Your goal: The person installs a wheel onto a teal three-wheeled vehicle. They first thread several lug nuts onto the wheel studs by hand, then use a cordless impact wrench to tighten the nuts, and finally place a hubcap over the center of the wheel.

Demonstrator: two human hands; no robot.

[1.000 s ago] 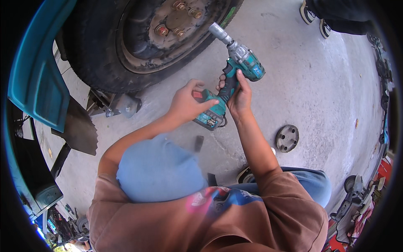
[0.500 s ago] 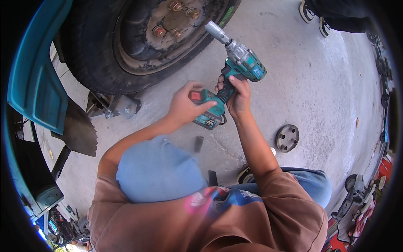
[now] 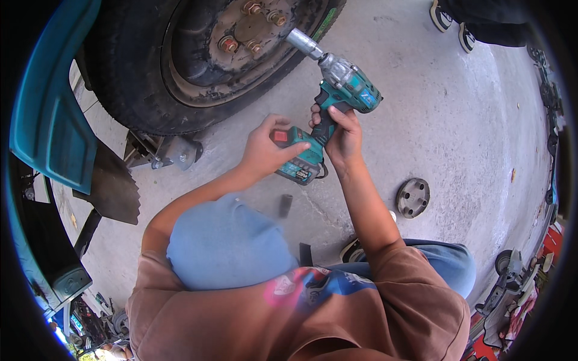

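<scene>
Socket (image 3: 304, 43) of the cordless impact wrench (image 3: 332, 98) is being swung slightly leftward, up to the tyre's outer edge in the view, compared with a second ago; the right thumb is being set lower along the grip. The grip is being grasped by the right hand (image 3: 344, 141), fingertips showing on its far side; whether the trigger is being pressed cannot be told. The battery end (image 3: 299, 159) is being grasped by the left hand (image 3: 267, 147), thumb laid across it, fingers curled by a red patch (image 3: 280, 136). The wrench is being held tilted above the concrete floor (image 3: 457, 132), in front of the knees, its socket pointing up-left. Part of the tyre (image 3: 138, 96) is being overlapped by the socket; contact cannot be told. Around the hub (image 3: 253, 29), four nuts are being shown, one reddish. A round metal disc (image 3: 413, 198) is being seen flat on the floor right of the right forearm, a short dark cylinder (image 3: 286, 205) near the left knee. At far left a teal body panel (image 3: 54, 120) is being shown; at upper right, another person's shoes (image 3: 441, 17).
</scene>
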